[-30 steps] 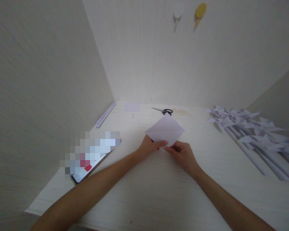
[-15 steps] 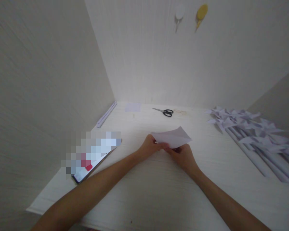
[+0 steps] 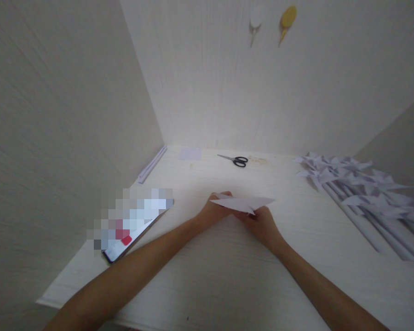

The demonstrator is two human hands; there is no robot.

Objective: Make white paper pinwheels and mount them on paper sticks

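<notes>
Nearest: two bare forearms reaching forward over a pale desk [image 3: 227, 285]. Left hand [image 3: 214, 210] curled, fingers pressed onto the left end of a folded white paper [image 3: 243, 203]. Right hand [image 3: 262, 223] just beside it, fingers closed in a pinch on the near corner of the same paper. Paper lying low and nearly flat, a thin triangular shape between and just beyond both hands, its right tip jutting past the right hand.

Left of the left hand, near the desk's left edge: a phone [image 3: 134, 225], screen blurred out, with a small red patch at its near end. Right of the right hand, well apart: a pile of paper pinwheels [image 3: 362, 193] on rolled paper sticks, spreading toward the right edge.

Farther out, beyond both hands: black-handled scissors [image 3: 235, 160], lying flat near the back wall. Left of those, a small pale paper square [image 3: 190, 153], and farther left a pair of thin white strips [image 3: 152, 163] along the side wall.

Farthest, high on the back wall above the hands: a white hook [image 3: 255, 20] and a yellow hook [image 3: 287, 17], side by side.
</notes>
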